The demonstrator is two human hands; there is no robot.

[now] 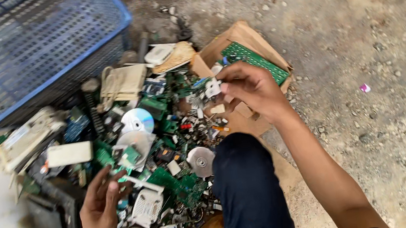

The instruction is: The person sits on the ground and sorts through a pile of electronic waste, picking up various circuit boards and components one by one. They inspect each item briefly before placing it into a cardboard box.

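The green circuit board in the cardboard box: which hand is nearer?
Right. The right hand, pinching a small white part, hovers beside the green circuit board; the left hand is far off over the scrap pile.

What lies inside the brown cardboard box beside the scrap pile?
A green circuit board lies in the cardboard box. The right hand, holding a small white part, covers the box's near portion.

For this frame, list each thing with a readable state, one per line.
Right hand: fingers pinched on a small white part.
Left hand: fingers spread over the scrap pile, holding nothing clear.
Blue basket: tilted, contents not visible.
Cardboard box: open, green circuit board inside.
Shiny disc: lying flat on pile.
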